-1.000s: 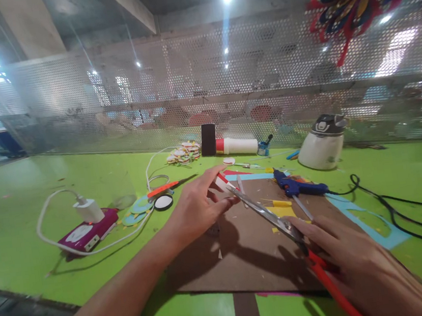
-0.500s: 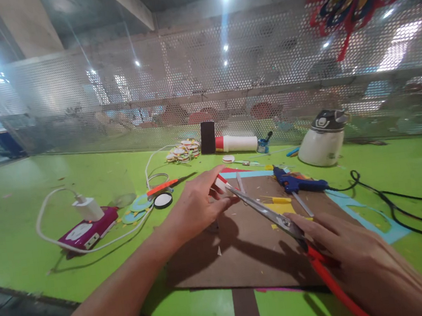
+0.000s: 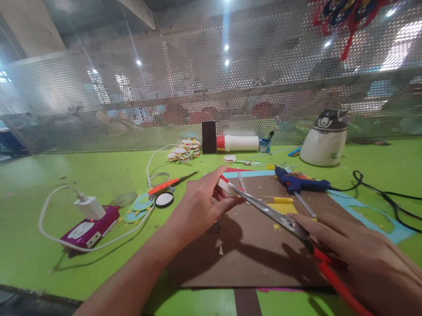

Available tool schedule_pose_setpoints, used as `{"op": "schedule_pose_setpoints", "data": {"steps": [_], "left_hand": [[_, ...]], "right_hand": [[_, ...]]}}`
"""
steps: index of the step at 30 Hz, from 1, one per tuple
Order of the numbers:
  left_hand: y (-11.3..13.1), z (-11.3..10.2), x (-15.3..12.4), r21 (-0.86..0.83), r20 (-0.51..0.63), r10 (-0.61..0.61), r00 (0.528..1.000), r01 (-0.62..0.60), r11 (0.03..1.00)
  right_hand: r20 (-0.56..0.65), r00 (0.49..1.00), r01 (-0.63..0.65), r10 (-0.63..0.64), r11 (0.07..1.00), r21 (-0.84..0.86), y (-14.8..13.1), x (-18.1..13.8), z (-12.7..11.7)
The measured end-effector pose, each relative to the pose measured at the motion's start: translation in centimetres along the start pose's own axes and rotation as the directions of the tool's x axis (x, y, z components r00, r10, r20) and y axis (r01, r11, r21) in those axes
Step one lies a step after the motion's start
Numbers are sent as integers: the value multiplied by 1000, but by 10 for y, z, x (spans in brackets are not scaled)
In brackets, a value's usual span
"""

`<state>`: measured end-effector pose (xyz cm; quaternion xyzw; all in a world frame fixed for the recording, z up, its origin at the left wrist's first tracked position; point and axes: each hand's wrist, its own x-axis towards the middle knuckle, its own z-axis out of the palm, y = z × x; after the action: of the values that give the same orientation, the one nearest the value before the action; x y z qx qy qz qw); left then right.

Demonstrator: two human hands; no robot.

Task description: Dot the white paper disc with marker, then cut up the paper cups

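My left hand (image 3: 201,205) is closed in a pinch on a small white piece with a red edge (image 3: 225,183); most of it is hidden behind the fingers. My right hand (image 3: 352,243) grips the red handles of a pair of scissors (image 3: 280,217). Their blades point up and left, look nearly closed, and the tips meet the white piece. Both hands are above a brown board (image 3: 243,264). Yellow scraps (image 3: 283,208) and a small white triangular scrap (image 3: 221,250) lie on that board.
A blue glue gun (image 3: 302,183) with a black cord lies at the right, near light blue cut sheet (image 3: 397,232). Behind are a kettle-like jug (image 3: 324,144), a phone (image 3: 209,137) and piled discs (image 3: 185,152). Leftward sit a purple power strip (image 3: 89,232) and an orange-handled tool (image 3: 164,186).
The view has shifted very slightly. Both hands keep their grips, and the scissor tips stay at the white piece.
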<state>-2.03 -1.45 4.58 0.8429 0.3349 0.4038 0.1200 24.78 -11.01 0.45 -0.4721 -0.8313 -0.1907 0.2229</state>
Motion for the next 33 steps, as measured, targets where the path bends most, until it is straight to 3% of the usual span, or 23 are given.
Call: {"op": "schedule_pose_setpoints", "data": {"steps": [8, 19, 33], "left_hand": [[-1, 0, -1, -59, -9, -8, 1000, 8, 998], [-2, 3, -1, -45, -50, -12, 999, 10, 999], [0, 3, -1, -9, -50, 3, 999, -3, 1000]], "right_hand": [[-4, 1000, 5, -4, 998, 61, 2, 1, 3], [13, 999, -38, 37, 997, 66, 1, -4, 5], [-8, 1000, 6, -6, 998, 56, 2, -2, 3]]}}
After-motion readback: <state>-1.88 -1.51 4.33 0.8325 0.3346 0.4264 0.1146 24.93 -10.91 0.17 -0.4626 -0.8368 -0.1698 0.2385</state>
